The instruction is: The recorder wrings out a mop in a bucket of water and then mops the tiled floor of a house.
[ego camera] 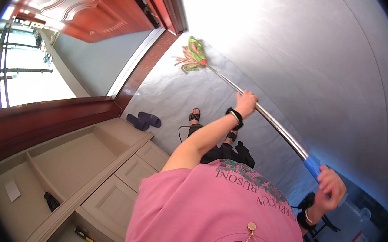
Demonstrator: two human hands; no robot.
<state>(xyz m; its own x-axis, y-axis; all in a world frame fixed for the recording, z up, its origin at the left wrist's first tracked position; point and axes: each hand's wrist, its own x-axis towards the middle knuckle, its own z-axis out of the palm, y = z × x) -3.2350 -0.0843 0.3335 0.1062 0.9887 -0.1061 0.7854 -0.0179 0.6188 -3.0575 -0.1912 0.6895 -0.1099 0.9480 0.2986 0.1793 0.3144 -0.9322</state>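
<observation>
My left hand [247, 103] is closed around the metal pole of a mop [282, 131], about midway along it. My right hand [332, 188] grips the blue sleeve [311, 166] at the pole's upper end. The pole slants away from me to a mop head [193, 56] of green and tan strips with a red collar. That head lies on the grey tiled floor [159, 86], close to the wall and the foot of the reddish-brown door frame [171, 9]; its strips fan out, slightly blurred.
Dark slippers [149, 119] sit beside a beige cabinet [116, 184] at left. A screwdriver [83, 235] and a folded black umbrella [51, 201] lie in its open compartments. Beyond the threshold [146, 66] stands a wooden door [103, 17]. A grey wall [317, 56] rises at right; dark furniture legs [326, 225] show behind my right hand.
</observation>
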